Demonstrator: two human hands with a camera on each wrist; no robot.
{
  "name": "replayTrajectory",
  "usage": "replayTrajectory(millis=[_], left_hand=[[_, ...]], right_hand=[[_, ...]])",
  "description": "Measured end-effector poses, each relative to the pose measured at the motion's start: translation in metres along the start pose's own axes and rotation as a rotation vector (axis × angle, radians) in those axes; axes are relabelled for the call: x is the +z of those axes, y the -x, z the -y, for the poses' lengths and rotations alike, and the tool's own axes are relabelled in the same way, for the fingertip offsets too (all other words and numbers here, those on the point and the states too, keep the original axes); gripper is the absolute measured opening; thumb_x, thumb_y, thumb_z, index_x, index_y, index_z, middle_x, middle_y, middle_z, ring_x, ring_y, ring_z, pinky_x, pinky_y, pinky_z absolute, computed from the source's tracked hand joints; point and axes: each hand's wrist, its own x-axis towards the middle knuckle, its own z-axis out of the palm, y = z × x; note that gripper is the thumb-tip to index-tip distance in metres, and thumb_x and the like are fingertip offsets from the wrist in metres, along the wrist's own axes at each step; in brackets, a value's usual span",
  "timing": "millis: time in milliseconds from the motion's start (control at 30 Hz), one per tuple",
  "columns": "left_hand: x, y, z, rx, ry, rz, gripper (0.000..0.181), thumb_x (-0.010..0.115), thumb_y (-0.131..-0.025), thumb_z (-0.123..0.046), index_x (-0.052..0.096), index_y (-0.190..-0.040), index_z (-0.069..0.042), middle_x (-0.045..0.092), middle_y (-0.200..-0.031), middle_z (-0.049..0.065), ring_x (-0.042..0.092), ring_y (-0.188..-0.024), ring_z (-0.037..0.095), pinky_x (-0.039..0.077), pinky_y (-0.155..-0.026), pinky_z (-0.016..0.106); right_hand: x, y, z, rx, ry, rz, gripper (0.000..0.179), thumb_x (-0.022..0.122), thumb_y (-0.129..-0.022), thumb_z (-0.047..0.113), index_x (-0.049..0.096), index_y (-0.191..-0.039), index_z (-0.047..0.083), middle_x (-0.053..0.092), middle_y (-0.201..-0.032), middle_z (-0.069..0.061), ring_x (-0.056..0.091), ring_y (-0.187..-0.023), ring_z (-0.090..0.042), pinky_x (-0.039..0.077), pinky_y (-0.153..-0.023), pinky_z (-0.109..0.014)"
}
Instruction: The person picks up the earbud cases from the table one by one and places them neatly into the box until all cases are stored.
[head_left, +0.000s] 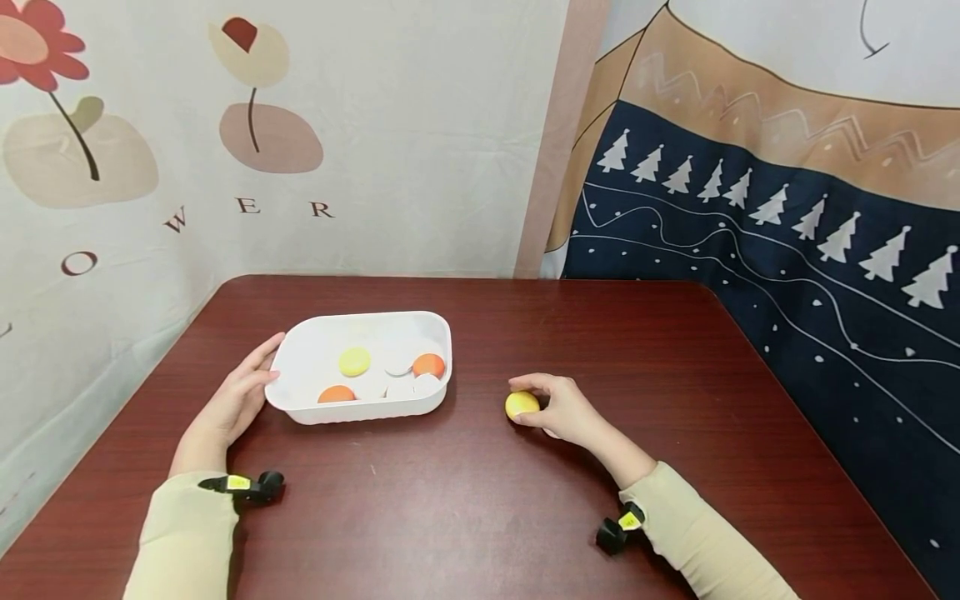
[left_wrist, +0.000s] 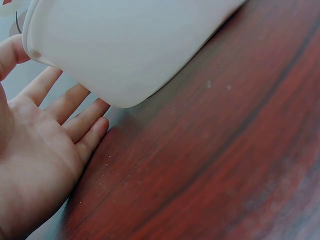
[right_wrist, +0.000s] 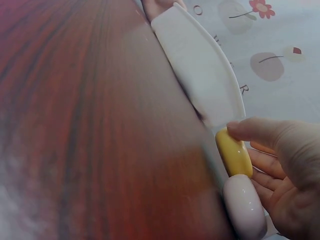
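A white plastic box point(head_left: 315, 412) stands on the left half of the table, with yellow, orange and white rounded pieces inside. At its left end my left hand point(head_left: 228, 404) touches it, thumb at the rim and the other fingers point(left_wrist: 75, 102) mostly straight along the outside. To the right of the box, my right hand point(head_left: 566, 408) pinches a yellow rounded disc point(head_left: 522, 405) between thumb and fingers, low over the table. From the right wrist, a pale rounded piece point(right_wrist: 245, 207) shows right beside the yellow disc; in the head view it is hidden.
Inside the box lie a yellow piece point(head_left: 354, 362), two orange pieces, one of them at the right end point(head_left: 428, 366), and several white ones partly behind the front wall. The brown table point(head_left: 420, 517) reaches back to patterned cloth hangings point(head_left: 420, 142).
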Motion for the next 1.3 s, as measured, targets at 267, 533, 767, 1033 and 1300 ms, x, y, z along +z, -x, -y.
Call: replayTrajectory(millis=[267,533,767,1033,1300], left_hand=[[-0.002,0.001,0.001,0.014,0.021,0.005,0.062,0.037,-0.099,0.0,0.009,-0.154,-0.007,0.009,-0.156,0.007,0.03,-0.127,-0.003,0.029,-0.096,0.013],[-0.001,0.001,0.0,0.012,0.023,0.0,0.062,0.036,-0.1,-0.001,0.007,-0.154,-0.005,0.008,-0.155,0.008,0.027,-0.129,-0.002,0.028,-0.096,0.013],[-0.001,0.0,0.0,0.01,0.012,0.001,0.061,0.038,-0.1,-0.002,0.011,-0.154,-0.009,0.006,-0.156,0.008,0.025,-0.131,-0.001,0.027,-0.097,0.013],[-0.001,0.001,-0.001,0.009,0.009,0.004,0.062,0.038,-0.1,-0.003,0.009,-0.154,-0.007,0.006,-0.156,0.009,0.024,-0.131,0.0,0.027,-0.097,0.013],[-0.001,0.0,0.001,0.019,0.017,0.014,0.061,0.037,-0.1,-0.001,0.01,-0.154,-0.008,0.01,-0.154,0.007,0.028,-0.129,-0.001,0.028,-0.097,0.013]], right_hand=[[-0.001,-0.006,0.006,-0.039,0.003,-0.029,0.046,0.081,-0.074,0.005,0.066,-0.117,-0.002,0.066,-0.113,-0.008,0.063,-0.099,-0.023,0.049,-0.085,-0.037],[0.001,-0.013,0.012,-0.068,-0.005,-0.041,0.046,0.082,-0.074,0.004,0.066,-0.116,-0.003,0.066,-0.112,-0.008,0.064,-0.096,-0.022,0.05,-0.084,-0.035],[0.006,-0.022,0.022,-0.082,-0.074,-0.058,0.043,0.082,-0.073,0.003,0.068,-0.114,0.003,0.067,-0.111,-0.01,0.062,-0.098,-0.021,0.048,-0.086,-0.044],[0.01,-0.033,0.04,-0.077,-0.106,-0.061,0.043,0.081,-0.075,0.005,0.068,-0.115,0.006,0.066,-0.113,-0.01,0.06,-0.101,-0.018,0.047,-0.088,-0.041],[0.016,-0.043,0.053,-0.057,-0.106,-0.071,0.042,0.081,-0.076,0.009,0.069,-0.116,0.009,0.066,-0.113,-0.002,0.059,-0.1,-0.016,0.048,-0.085,-0.034]])
